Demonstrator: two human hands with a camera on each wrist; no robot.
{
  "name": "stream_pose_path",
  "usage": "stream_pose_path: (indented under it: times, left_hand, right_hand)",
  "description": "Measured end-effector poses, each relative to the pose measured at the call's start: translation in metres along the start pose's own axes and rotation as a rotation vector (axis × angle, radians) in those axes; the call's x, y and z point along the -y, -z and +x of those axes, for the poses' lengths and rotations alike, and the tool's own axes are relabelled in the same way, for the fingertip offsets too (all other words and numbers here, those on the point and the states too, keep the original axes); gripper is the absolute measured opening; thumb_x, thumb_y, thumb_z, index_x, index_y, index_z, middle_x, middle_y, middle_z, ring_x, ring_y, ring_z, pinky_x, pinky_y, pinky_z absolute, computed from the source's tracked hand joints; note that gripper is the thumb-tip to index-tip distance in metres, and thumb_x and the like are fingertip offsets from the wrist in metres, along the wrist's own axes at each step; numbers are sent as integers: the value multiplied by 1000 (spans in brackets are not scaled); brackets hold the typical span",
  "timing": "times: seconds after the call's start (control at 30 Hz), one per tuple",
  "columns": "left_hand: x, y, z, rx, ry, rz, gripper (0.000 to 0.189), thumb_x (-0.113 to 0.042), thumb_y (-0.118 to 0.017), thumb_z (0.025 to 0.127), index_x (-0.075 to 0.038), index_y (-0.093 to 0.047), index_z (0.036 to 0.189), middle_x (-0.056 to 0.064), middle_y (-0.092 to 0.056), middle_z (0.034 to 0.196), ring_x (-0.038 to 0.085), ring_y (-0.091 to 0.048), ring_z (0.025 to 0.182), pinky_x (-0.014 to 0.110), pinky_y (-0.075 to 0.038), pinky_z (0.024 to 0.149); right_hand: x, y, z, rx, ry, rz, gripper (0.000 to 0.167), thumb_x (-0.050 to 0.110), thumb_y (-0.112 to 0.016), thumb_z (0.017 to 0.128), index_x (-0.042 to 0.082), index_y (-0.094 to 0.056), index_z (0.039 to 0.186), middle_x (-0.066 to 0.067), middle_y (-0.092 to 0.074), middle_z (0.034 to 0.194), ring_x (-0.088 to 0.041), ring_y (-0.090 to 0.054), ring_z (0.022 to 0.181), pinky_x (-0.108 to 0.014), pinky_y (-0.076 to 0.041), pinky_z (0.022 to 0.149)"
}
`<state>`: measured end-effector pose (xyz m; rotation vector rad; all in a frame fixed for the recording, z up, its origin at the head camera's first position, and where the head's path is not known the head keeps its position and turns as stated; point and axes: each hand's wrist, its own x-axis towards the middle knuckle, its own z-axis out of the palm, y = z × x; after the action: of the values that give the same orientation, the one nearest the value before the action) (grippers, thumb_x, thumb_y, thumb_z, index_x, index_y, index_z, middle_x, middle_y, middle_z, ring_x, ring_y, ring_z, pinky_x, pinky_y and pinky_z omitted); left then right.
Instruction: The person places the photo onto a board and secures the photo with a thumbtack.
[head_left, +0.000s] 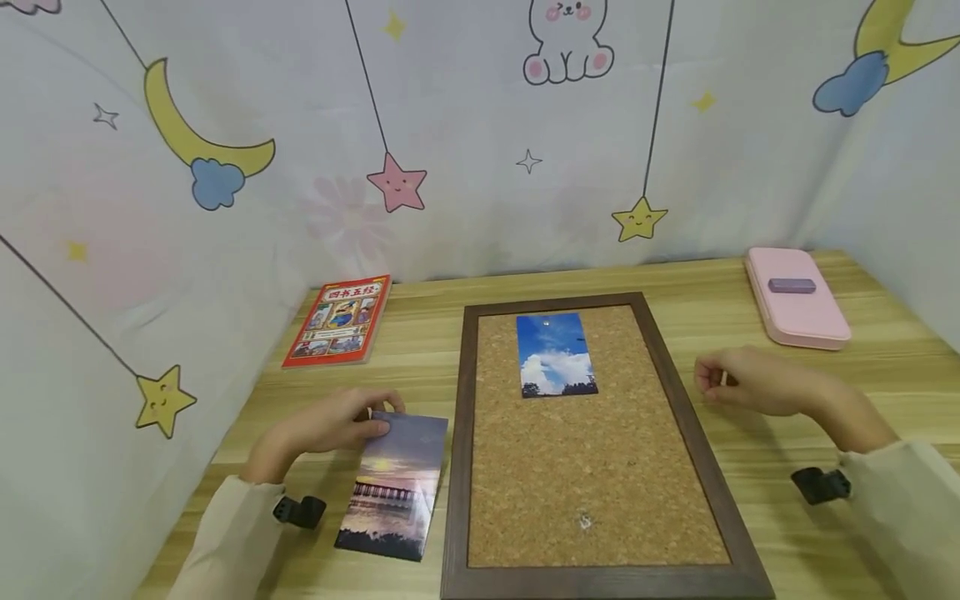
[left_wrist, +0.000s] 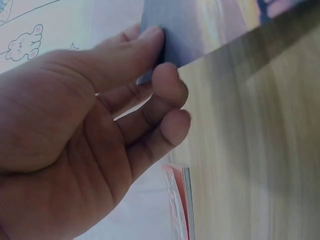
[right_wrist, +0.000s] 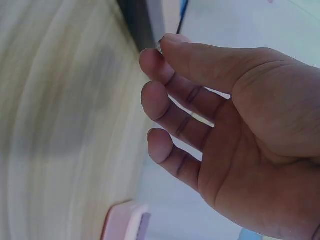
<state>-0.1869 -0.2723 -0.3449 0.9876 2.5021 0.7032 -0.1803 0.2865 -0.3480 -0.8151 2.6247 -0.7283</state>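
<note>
My left hand (head_left: 341, 421) pinches the top left corner of a sunset photo (head_left: 396, 487), seen also as the printed sheet (left_wrist: 200, 25) in the left wrist view. The photo is beside the left edge of a brown-framed corkboard (head_left: 555, 475). On the board's upper part, a blue-sky photo (head_left: 557, 354) is fixed by a pin (head_left: 546, 322) at its top. To the right of the frame, my right hand (head_left: 757, 382) has thumb and forefinger together. A tiny clear glint at those fingertips (right_wrist: 152, 60) looks like a pushpin, mostly hidden; the other fingers are loosely curled.
Small clear pins (head_left: 585, 522) cluster low on the cork. A red book (head_left: 339, 321) lies at the back left of the wooden table (head_left: 420, 304). At the back right is a pink case (head_left: 798, 308) with a purple strip. A printed curtain (head_left: 465, 108) hangs behind.
</note>
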Motion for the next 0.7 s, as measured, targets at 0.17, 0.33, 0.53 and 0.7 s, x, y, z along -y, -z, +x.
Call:
stream_pose_path:
  times: [0.17, 0.33, 0.53, 0.7]
  left_hand:
    - [-5, -1, 9, 80, -21, -76, 13, -12, -59, 102, -13, -61, 114, -2, -64, 91, 11, -59, 79, 29, -51, 70]
    - [-12, -3, 18, 109, -24, -107, 11, -12, -59, 102, -12, -60, 113, -3, -61, 82, 13, -57, 68, 27, -48, 64]
    - [-19, -2, 32, 126, -29, -123, 11, -12, -58, 102, -10, -58, 113, -1, -58, 74, 19, -57, 59, 26, -46, 60]
    - [-23, -3, 41, 117, -28, -128, 7, -14, -58, 103, -11, -59, 109, 1, -59, 68, 23, -59, 54, 27, -47, 59]
  right_hand:
    - [10, 3, 6, 7, -28, -9, 15, 7, -64, 97, 14, -58, 86, 6, -54, 77, -6, -48, 67, -25, -41, 58]
    - [15, 4, 12, 6, -17, 0, 14, 6, -64, 97, 13, -59, 86, 5, -56, 79, -8, -50, 69, -26, -43, 59]
    - [19, 5, 18, -1, -1, 19, 17, 5, -63, 98, 15, -57, 85, 5, -54, 77, -7, -49, 67, -26, -42, 58]
    - [25, 4, 25, -9, 22, 4, 18, 4, -64, 97, 15, -57, 85, 6, -55, 79, -9, -50, 71, -27, -42, 60]
